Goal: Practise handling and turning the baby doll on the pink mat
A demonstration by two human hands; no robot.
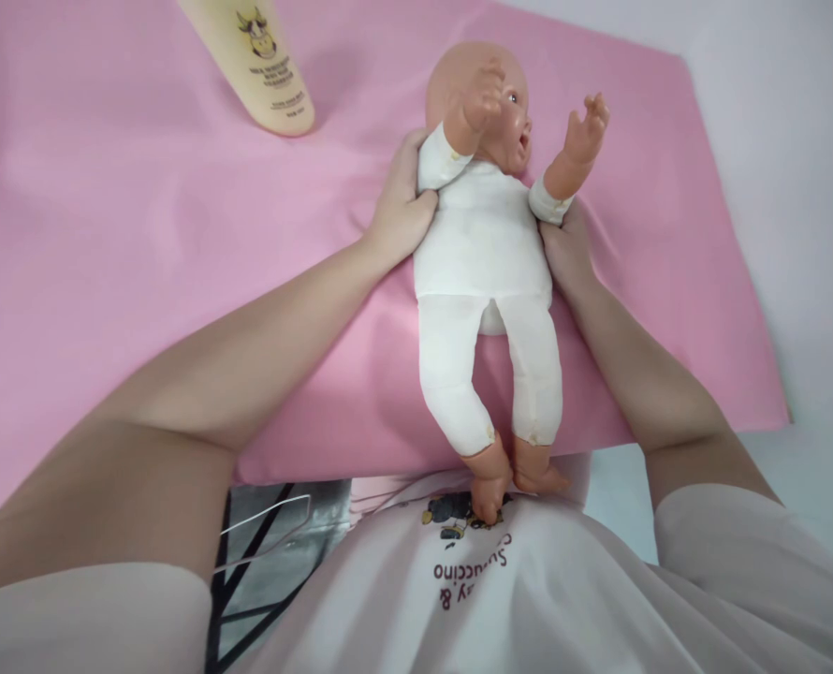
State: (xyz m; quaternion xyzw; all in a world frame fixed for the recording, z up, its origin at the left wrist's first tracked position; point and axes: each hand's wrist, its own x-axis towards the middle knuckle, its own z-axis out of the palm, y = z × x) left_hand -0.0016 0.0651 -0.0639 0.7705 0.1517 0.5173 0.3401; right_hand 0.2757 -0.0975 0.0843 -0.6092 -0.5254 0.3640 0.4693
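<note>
While left hand (403,208), right hand (569,251) hold doll (487,239), bottle (266,70) rests apart on mat (94,206).

Pink cover (108,215) beneath doll (483,234) and bottle (269,70)

a baby doll (485,234) with a bald head, white cloth body and raised arms is face up over the pink counter (142,215), head turned right, feet past the near edge.

On the pale shirt (529,599), upside-down "uccino" and "&" are legible; the yellow bottle's (266,80) lettering is blurred.
</note>
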